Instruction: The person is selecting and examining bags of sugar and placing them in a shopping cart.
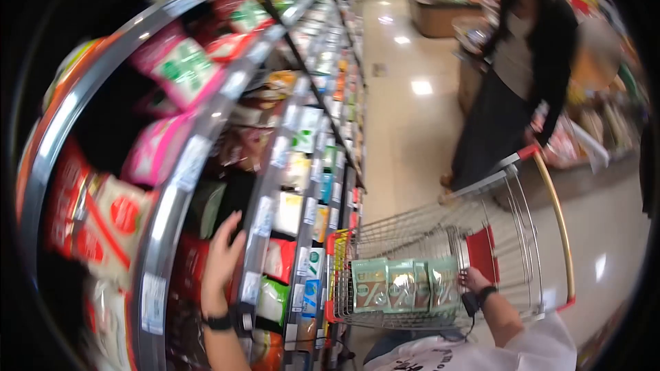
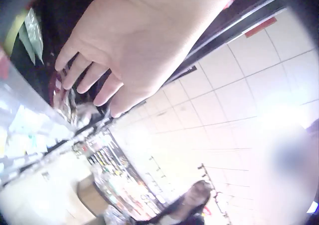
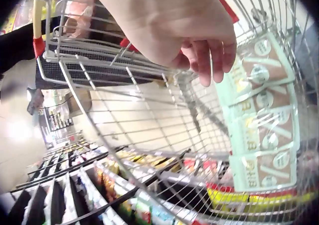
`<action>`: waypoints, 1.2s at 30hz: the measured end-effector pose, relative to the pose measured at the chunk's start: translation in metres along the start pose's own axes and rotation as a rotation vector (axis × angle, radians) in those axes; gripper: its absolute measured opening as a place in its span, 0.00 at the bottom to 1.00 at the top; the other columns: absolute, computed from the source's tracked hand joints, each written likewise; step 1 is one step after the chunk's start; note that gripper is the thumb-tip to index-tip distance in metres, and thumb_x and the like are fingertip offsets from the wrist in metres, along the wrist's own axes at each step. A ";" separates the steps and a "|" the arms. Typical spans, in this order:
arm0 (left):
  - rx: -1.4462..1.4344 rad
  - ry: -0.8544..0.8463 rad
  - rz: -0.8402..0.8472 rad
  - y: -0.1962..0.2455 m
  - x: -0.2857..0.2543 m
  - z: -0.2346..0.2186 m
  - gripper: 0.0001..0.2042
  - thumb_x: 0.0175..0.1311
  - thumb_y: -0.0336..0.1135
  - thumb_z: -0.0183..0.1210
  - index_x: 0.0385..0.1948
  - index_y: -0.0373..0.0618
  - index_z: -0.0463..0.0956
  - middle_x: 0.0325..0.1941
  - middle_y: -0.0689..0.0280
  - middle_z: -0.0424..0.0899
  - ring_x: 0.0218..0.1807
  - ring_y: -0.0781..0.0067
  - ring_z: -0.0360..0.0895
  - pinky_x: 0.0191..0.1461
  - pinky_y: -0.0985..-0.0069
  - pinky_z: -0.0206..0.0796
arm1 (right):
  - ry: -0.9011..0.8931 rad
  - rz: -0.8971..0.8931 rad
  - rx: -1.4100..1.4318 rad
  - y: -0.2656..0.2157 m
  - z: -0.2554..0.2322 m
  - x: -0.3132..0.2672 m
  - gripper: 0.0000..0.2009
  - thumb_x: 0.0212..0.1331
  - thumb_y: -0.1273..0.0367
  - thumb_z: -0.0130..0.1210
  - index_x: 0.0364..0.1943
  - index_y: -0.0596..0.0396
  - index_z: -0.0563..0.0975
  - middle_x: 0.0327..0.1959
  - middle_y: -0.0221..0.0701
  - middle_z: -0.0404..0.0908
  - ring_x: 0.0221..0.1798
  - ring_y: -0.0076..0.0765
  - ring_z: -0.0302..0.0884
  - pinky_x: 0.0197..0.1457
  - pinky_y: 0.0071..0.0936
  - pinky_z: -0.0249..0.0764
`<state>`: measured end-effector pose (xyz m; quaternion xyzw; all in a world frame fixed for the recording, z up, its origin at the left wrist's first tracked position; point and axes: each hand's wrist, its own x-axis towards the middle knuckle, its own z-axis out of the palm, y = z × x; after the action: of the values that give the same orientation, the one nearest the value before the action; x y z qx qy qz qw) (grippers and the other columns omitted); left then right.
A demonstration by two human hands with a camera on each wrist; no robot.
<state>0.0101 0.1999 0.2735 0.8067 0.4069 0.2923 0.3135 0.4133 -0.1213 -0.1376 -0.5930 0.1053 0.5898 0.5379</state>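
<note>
My left hand (image 1: 221,261) is at a shelf on the left, beside a red packet (image 1: 194,261). In the left wrist view the same hand (image 2: 132,43) has its fingers spread and nothing in its grasp. My right hand (image 1: 476,280) hangs over the shopping cart (image 1: 412,230), just by the rightmost of several mint-green pouches (image 1: 443,282). Seen from the right wrist, its loosely bent fingers (image 3: 217,60) hang above the pouches (image 3: 264,125), which stand in a row in the basket.
Tiered shelves (image 1: 161,247) of bagged goods line the left side. A person in dark clothing (image 1: 505,96) stands ahead on the right, near the cart's handle (image 1: 555,213). The shiny aisle floor (image 1: 405,117) runs forward to a produce display (image 1: 447,0).
</note>
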 end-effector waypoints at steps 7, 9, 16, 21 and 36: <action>-0.555 -0.527 -0.572 -0.002 -0.114 0.112 0.18 0.55 0.35 0.45 0.46 0.36 0.59 0.46 0.61 0.66 0.49 0.72 0.62 0.52 0.78 0.52 | 0.113 0.117 -0.225 0.067 -0.044 0.032 0.10 0.48 0.69 0.36 0.34 0.58 0.63 0.33 0.38 0.70 0.34 0.39 0.69 0.35 0.33 0.67; -0.623 -0.454 -0.726 -0.035 -0.150 0.154 0.17 0.55 0.35 0.45 0.44 0.37 0.62 0.42 0.62 0.69 0.45 0.74 0.65 0.49 0.78 0.55 | -0.001 -0.019 -0.517 0.075 -0.045 0.049 0.09 0.47 0.71 0.38 0.32 0.60 0.65 0.31 0.38 0.71 0.33 0.38 0.71 0.34 0.31 0.69; -0.772 -0.369 -1.382 -0.129 -0.262 0.232 0.19 0.54 0.40 0.46 0.46 0.42 0.59 0.42 0.63 0.69 0.42 0.73 0.68 0.45 0.78 0.58 | 0.354 0.033 -1.019 0.120 -0.047 0.116 0.14 0.38 0.69 0.51 0.33 0.60 0.69 0.32 0.42 0.71 0.38 0.39 0.70 0.40 0.29 0.67; -0.665 -0.392 -1.399 -0.150 -0.309 0.256 0.17 0.56 0.40 0.43 0.45 0.40 0.61 0.40 0.62 0.70 0.40 0.71 0.69 0.43 0.76 0.60 | 0.545 0.025 -0.854 0.110 -0.021 0.141 0.25 0.33 0.61 0.56 0.39 0.59 0.65 0.39 0.44 0.67 0.45 0.44 0.64 0.48 0.30 0.61; -0.569 -0.316 -1.603 -0.128 -0.364 0.255 0.19 0.57 0.41 0.41 0.46 0.37 0.60 0.43 0.60 0.68 0.46 0.71 0.65 0.48 0.77 0.55 | 0.593 -0.062 -1.313 0.149 0.011 0.195 0.21 0.39 0.64 0.51 0.36 0.63 0.62 0.32 0.50 0.69 0.32 0.49 0.70 0.34 0.32 0.69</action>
<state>-0.0469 -0.1138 -0.0616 0.1985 0.7161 -0.0418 0.6678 0.3489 -0.0735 -0.3694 -0.9318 -0.1465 0.3300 0.0358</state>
